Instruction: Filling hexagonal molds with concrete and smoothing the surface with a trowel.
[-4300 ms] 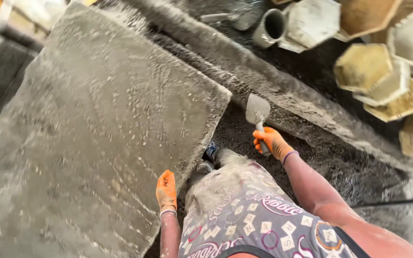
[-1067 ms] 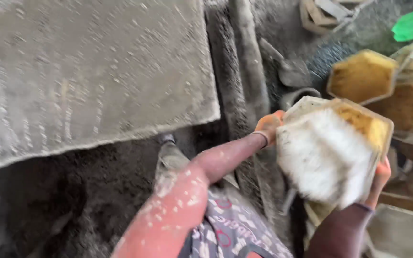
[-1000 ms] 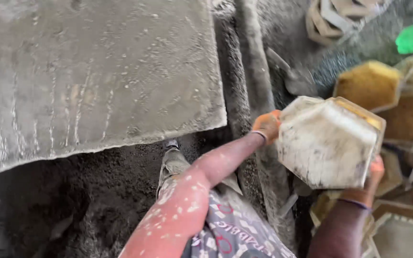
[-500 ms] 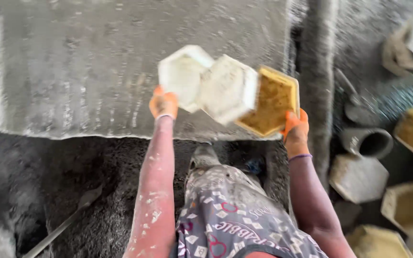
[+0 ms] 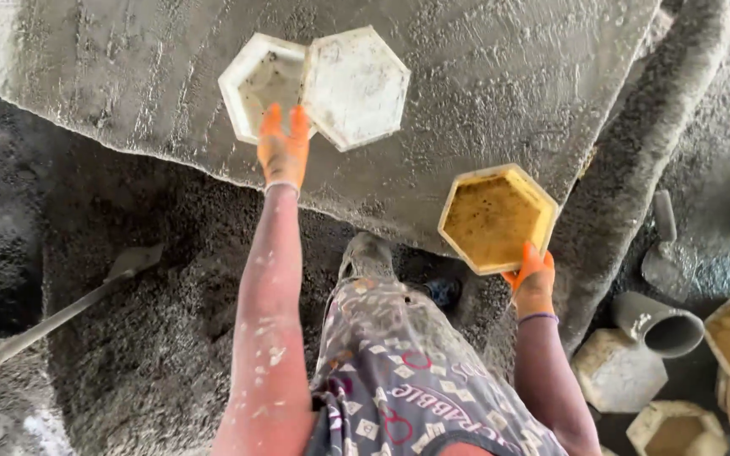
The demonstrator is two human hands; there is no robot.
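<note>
Head view: grey bench [image 5: 111,76] carries two white hexagon moulds [image 5: 352,84]; left hand [image 5: 283,148] lies flat, fingers spread, on one rim. Right hand [image 5: 532,279] pinches yellow mould [image 5: 496,218] by its edge. Moulds look stiff, light, gritty; rims grip best.

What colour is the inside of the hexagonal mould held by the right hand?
Mustard yellow, the hexagonal mould shows best in the head view, at the right hand.
</note>
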